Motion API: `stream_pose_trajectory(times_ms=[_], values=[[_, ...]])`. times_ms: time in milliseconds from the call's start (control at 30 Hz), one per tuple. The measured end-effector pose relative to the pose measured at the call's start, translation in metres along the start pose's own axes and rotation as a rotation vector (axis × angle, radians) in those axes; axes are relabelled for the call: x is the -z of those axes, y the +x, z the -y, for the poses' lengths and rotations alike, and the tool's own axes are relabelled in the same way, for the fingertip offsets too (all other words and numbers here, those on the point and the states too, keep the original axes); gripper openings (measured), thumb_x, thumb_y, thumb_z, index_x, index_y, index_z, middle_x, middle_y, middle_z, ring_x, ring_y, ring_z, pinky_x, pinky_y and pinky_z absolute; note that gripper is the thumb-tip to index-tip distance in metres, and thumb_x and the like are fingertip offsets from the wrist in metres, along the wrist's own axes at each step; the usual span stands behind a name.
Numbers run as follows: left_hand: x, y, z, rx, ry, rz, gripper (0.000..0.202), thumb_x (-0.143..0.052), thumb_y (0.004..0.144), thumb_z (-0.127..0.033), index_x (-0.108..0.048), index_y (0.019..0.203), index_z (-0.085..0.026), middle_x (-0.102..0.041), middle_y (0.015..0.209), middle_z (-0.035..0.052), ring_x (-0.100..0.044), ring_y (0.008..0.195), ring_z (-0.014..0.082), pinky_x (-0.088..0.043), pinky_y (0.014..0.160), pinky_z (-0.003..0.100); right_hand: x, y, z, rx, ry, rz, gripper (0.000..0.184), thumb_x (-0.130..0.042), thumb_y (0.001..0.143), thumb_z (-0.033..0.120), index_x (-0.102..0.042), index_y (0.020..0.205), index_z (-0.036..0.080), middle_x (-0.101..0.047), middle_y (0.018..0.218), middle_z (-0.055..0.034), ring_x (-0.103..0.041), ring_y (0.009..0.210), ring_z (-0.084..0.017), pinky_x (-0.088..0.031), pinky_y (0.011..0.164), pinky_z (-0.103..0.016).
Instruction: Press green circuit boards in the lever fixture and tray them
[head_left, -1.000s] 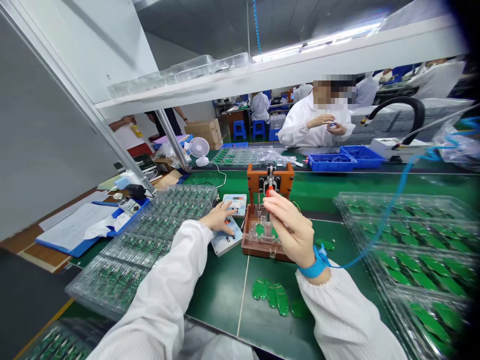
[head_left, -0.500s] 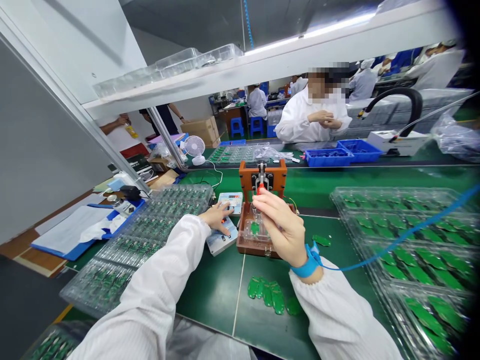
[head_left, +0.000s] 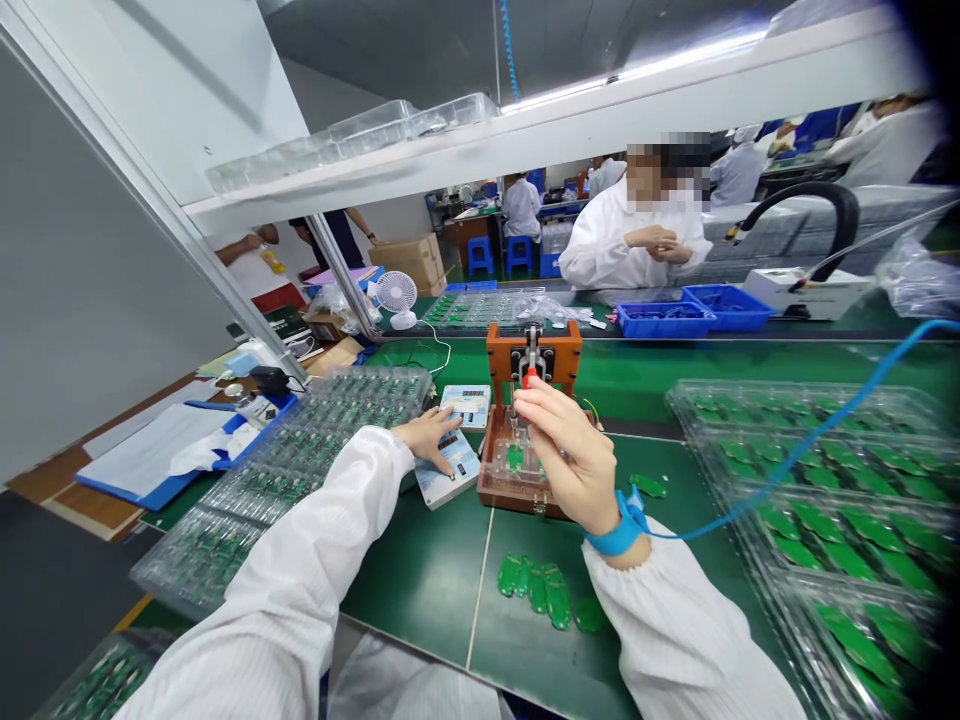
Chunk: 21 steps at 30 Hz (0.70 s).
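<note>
My left hand point(head_left: 430, 440) lies with its fingers spread over two small white-and-blue meter boxes point(head_left: 448, 484), which have display windows and switches. My right hand point(head_left: 571, 455), wearing a blue wrist strap point(head_left: 619, 528), is closed round the red lever handle point(head_left: 531, 377) of a toggle clamp. That clamp sits on an orange-and-brown test fixture point(head_left: 495, 350). Inside the fixture, under clear plastic, a green circuit board point(head_left: 514, 456) shows in part. Several loose green boards point(head_left: 556, 597) lie on the green mat in front, and another board point(head_left: 648, 486) rests right of the fixture.
Clear trays of boards stand at left point(head_left: 300, 470) and right point(head_left: 832, 520). The strap's blue cord point(head_left: 787, 485) crosses the right side. Behind are a white fan point(head_left: 396, 293), blue bins point(head_left: 664, 318) and a co-worker point(head_left: 630, 245). A shelf point(head_left: 540, 125) spans overhead.
The red digits lit on the meter boxes have gone dark. My view has shifted slightly, so the scene sits a little further right. Both hands keep nearly the same places.
</note>
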<state>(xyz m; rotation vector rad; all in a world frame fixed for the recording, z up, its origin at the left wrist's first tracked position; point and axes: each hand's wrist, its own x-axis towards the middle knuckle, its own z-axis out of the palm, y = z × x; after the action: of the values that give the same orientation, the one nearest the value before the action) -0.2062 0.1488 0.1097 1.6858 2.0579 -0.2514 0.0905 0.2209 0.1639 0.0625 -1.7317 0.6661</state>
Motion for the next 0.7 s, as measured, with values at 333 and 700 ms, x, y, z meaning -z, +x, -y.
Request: stream_pose_trajectory(times_ms=[333,700], values=[[0.001,0.003,-0.011,0.038,0.067,0.041,0.134,-0.087,0.053,-0.065,-0.023,0.162,-0.020,-0.001,0.171,0.0178,0.002,0.154,0.0498,-0.015,0.122,0.065,-0.001,0.000,0.000,0.009,-0.025,-0.011,0.051,-0.054,0.097,0.005,-0.062,0.138,0.034,-0.069,0.132,-0.0024,-0.058,0.134,-0.028,-0.053,0.111,-0.053],[-0.017,-0.071,-0.140,-0.296,-0.006,-0.237,0.019,-0.080,0.075,-0.041,-0.068,0.081,-0.027,-0.074,0.079,0.0021,-0.072,0.077,0.0268,-0.055,0.070,0.037,-0.002,-0.001,0.000,-0.001,-0.035,-0.006,0.050,-0.053,0.098,0.006,-0.062,0.138,0.033,-0.069,0.132,-0.0031,-0.059,0.133,-0.027,-0.054,0.111,-0.052]])
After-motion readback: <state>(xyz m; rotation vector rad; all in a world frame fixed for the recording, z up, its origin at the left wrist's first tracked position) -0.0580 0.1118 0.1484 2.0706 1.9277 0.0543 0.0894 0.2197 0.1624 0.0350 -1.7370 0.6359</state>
